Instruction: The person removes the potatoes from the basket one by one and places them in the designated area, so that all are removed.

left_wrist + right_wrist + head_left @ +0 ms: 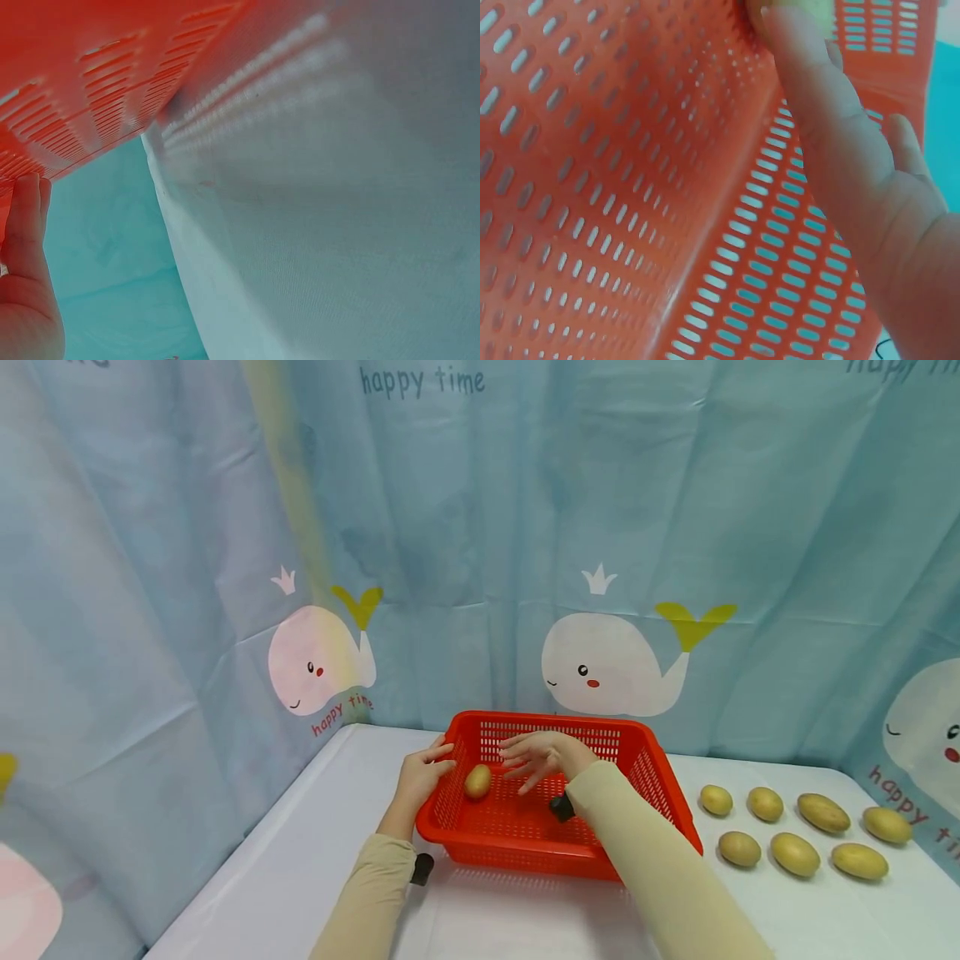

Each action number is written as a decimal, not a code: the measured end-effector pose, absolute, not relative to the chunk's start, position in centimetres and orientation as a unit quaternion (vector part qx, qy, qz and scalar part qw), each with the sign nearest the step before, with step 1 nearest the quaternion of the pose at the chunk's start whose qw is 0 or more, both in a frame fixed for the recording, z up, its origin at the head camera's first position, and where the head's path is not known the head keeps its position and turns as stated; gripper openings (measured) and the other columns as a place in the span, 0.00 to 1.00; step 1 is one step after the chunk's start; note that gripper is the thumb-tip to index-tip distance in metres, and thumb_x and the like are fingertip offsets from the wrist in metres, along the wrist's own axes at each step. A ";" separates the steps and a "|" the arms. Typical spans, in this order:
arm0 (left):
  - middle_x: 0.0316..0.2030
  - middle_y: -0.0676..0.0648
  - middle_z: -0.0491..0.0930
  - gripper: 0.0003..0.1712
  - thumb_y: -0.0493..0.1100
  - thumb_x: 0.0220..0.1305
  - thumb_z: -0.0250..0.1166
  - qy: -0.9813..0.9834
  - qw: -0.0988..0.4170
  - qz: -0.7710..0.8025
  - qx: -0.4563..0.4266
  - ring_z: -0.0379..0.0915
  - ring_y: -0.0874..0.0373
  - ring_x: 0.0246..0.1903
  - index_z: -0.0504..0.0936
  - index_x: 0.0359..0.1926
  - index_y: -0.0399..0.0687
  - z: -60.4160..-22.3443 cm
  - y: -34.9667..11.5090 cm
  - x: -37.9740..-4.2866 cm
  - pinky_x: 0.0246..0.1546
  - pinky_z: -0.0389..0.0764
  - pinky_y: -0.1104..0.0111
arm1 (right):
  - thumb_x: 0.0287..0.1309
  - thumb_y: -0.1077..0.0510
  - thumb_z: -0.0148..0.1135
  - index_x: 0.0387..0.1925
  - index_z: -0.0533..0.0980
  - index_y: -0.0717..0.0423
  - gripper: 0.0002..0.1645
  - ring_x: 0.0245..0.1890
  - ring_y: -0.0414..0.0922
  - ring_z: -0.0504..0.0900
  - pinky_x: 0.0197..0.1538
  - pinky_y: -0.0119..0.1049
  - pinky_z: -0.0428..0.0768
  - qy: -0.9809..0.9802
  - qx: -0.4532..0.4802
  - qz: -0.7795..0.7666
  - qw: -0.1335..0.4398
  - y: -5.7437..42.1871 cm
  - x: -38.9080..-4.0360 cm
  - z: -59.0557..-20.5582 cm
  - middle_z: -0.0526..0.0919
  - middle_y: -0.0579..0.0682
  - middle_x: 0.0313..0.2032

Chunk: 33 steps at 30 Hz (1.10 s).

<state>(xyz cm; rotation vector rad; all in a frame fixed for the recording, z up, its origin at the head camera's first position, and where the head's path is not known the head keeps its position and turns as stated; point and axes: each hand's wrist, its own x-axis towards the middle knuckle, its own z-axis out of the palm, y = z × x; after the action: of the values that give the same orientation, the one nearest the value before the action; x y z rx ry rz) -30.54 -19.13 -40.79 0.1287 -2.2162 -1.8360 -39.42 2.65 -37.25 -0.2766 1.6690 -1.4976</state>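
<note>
A red plastic basket (517, 842) with slotted walls stands on the table. At its left side my left hand (417, 779) grips the rim; in the left wrist view, fingers (25, 217) lie along the outside of the slotted wall. A single potato (477, 782) lies inside, near the basket's left wall. Over the basket's interior, to the right of that potato, is my right hand (542, 755), palm down with fingers spread and nothing held. The right wrist view shows part of the potato (815, 13) beyond the fingers, which partly cover it.
Several potatoes sit in two rows on the white table (300, 860) to the right of the basket, among them a round one (716, 800) and a long one (823, 812). A blue curtain (480, 527) with whale prints hangs close behind the table and along its sides.
</note>
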 end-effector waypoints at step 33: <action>0.65 0.40 0.68 0.21 0.28 0.62 0.60 -0.757 0.128 -0.639 0.055 0.56 0.47 0.69 0.77 0.57 0.29 -40.6 -19.0 -30.6 0.66 0.62 0.58 | 0.63 0.65 0.59 0.70 0.60 0.66 0.35 0.43 0.57 0.82 0.44 0.49 0.83 0.765 -0.127 -0.514 0.366 -1.7 -38.4 -40.1 0.78 0.61 0.49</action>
<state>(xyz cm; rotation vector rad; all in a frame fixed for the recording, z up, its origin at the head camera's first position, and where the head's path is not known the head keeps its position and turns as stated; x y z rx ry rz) -30.58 -19.00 -40.56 0.1605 -2.2014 -1.8580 -38.43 -1.72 -40.06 -0.3274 1.9671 -1.3198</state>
